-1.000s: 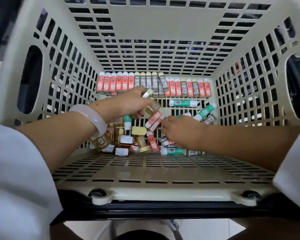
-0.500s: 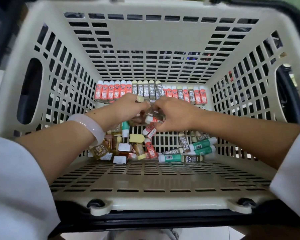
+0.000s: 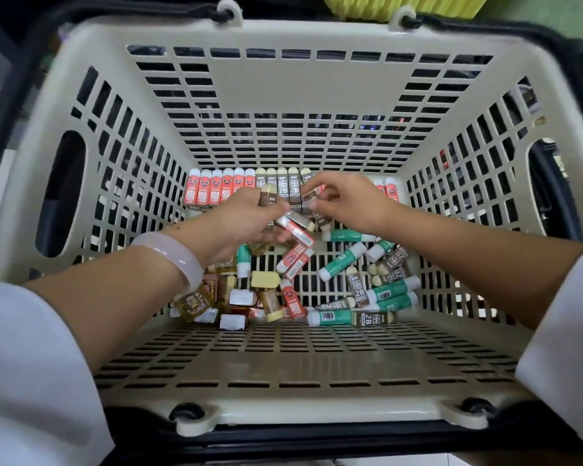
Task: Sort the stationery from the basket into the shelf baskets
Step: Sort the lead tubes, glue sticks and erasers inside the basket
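Basket floor – left hand grips tubes; right hand seemingly pinches one.

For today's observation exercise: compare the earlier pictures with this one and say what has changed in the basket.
The right hand left the loose pile, moved up to the far row and now pinches a small item there. The left hand still grips a bundle of erasers. The basket and the lined-up far row stayed put.

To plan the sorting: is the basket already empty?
No, many green, red and brown tubes lie on the floor of the basket.
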